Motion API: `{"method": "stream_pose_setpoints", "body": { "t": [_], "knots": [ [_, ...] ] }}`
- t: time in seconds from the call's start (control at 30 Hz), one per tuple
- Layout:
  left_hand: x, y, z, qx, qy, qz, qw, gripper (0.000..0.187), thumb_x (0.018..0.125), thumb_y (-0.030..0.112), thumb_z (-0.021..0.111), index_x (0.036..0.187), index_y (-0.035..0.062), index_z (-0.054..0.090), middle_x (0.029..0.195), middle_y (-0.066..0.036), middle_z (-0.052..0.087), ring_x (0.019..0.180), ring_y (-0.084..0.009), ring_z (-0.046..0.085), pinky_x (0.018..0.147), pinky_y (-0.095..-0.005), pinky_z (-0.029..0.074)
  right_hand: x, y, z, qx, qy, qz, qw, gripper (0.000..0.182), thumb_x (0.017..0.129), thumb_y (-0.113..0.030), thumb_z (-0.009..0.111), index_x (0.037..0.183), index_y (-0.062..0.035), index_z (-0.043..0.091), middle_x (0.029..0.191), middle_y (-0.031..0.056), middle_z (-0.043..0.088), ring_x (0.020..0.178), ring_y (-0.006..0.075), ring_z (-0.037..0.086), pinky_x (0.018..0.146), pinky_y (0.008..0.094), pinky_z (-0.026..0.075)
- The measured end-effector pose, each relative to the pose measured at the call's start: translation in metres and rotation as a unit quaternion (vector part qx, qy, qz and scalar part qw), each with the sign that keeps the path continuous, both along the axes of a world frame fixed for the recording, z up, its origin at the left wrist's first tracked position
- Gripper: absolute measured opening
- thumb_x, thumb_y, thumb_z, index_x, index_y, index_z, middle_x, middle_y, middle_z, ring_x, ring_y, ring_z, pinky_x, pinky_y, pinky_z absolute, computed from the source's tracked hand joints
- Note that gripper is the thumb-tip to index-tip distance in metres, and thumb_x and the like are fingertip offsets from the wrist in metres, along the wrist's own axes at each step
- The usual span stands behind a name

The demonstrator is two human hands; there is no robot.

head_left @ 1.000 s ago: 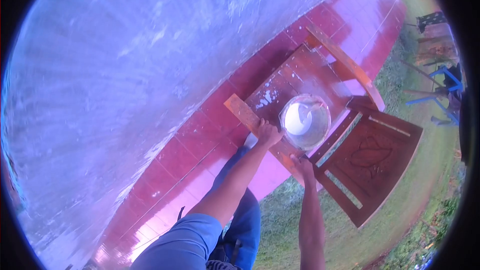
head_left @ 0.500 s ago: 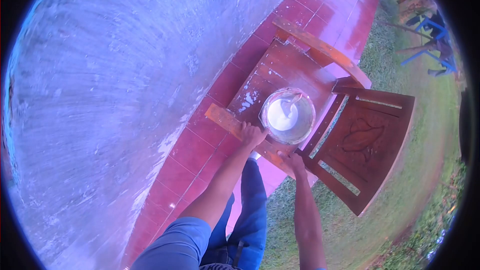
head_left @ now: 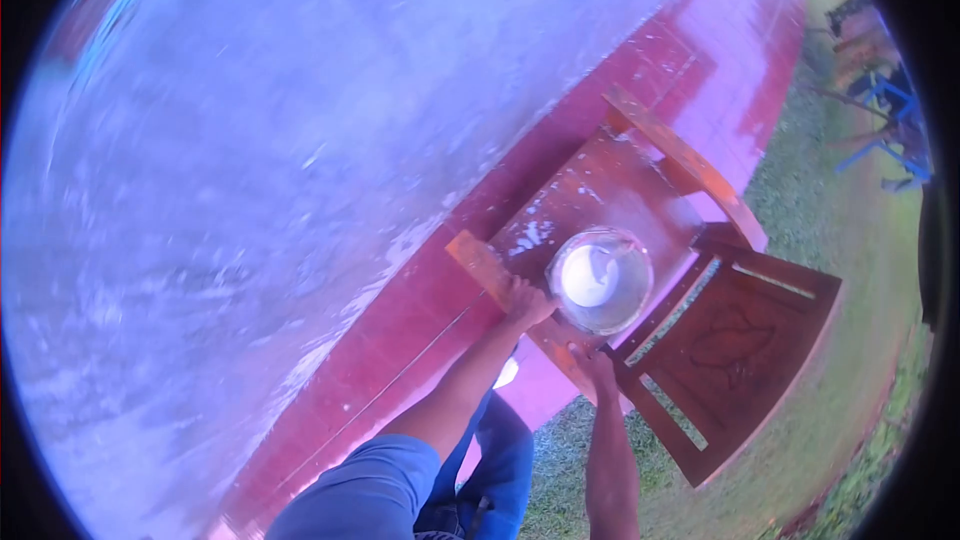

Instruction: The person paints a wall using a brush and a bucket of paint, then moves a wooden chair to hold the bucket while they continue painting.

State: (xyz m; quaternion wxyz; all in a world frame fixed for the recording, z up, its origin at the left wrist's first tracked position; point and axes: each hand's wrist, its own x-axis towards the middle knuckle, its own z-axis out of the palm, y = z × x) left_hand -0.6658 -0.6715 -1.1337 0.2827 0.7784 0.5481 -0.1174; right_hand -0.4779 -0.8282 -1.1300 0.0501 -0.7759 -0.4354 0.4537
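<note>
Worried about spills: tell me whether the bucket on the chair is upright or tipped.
Upright: the bucket sits level on the chair seat, round rim facing up, white liquid inside.

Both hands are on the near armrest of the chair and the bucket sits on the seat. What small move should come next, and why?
Probably a slow, level shift of the chair, no tilt. The left hand and right hand both grip the near armrest, and the open bucket of white liquid stands unheld on the seat, so a jerk could spill it.
</note>
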Motion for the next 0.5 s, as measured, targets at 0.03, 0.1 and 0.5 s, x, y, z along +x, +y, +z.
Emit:
{"method": "stream_pose_setpoints", "body": {
  "t": [0.03, 0.1, 0.5],
  "knots": [
    [-0.002, -0.014, -0.016, 0.024, 0.000, 0.006, 1.000, 0.080, 0.094, 0.066, 0.032, 0.103, -0.0012, 0.075, 0.112, -0.018, 0.071, 0.125, -0.0336, 0.052, 0.114, -0.0473, 0.019, 0.000, -0.012, -0.004, 0.008, 0.009, -0.008, 1.000, 0.070, 0.087, -0.062, 0.057, 0.125, -0.0023, 0.063, 0.119, 0.0260, 0.065, 0.117, 0.0401, 0.060, 0.099, 0.0431, 0.045],
    [-0.009, -0.017, -0.026, 0.027, 0.007, 0.007, 1.000, 0.079, 0.094, 0.066, 0.034, 0.103, 0.0002, 0.075, 0.112, -0.018, 0.071, 0.124, -0.0335, 0.053, 0.115, -0.0474, 0.018, -0.011, -0.009, -0.012, 0.024, 0.037, -0.006, 0.999, 0.071, 0.088, -0.062, 0.056, 0.125, -0.0027, 0.063, 0.119, 0.0260, 0.065, 0.117, 0.0401, 0.060, 0.100, 0.0427, 0.044],
    [-0.085, -0.105, -0.042, 0.061, 0.001, 0.026, 0.998, 0.077, 0.094, 0.065, 0.033, 0.097, 0.0013, 0.077, 0.108, -0.018, 0.071, 0.124, -0.0320, 0.053, 0.118, -0.0456, 0.015, -0.086, -0.101, -0.018, 0.032, -0.006, -0.002, 0.999, 0.068, 0.088, -0.060, 0.060, 0.121, -0.0004, 0.063, 0.111, 0.0253, 0.067, 0.107, 0.0388, 0.065, 0.089, 0.0408, 0.048]
  ]
}}
